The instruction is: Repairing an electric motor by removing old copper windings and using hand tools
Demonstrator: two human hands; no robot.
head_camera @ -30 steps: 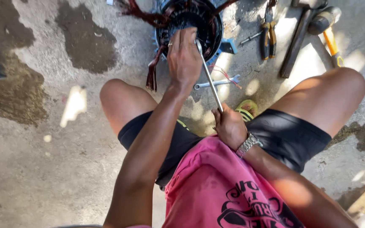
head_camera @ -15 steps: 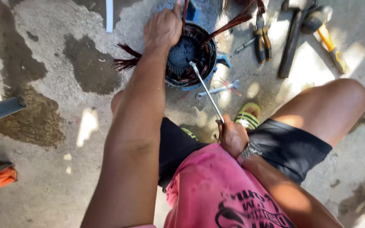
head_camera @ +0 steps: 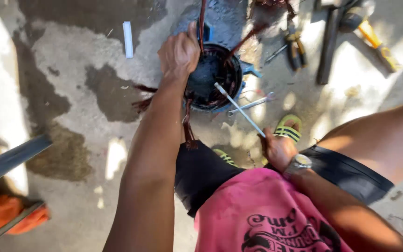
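Left hand [head_camera: 179, 51] closed on the rim of the round motor stator [head_camera: 213, 77] at twelve o'clock, apparently steadying it on the floor, while right hand [head_camera: 278, 149] grips a thin metal rod [head_camera: 239, 109] angled into its bore.

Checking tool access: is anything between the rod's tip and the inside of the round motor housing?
Nothing visible. The right hand holds the thin rod, whose tip already lies inside the motor housing; the left hand grips its rim beside reddish wire bundles.
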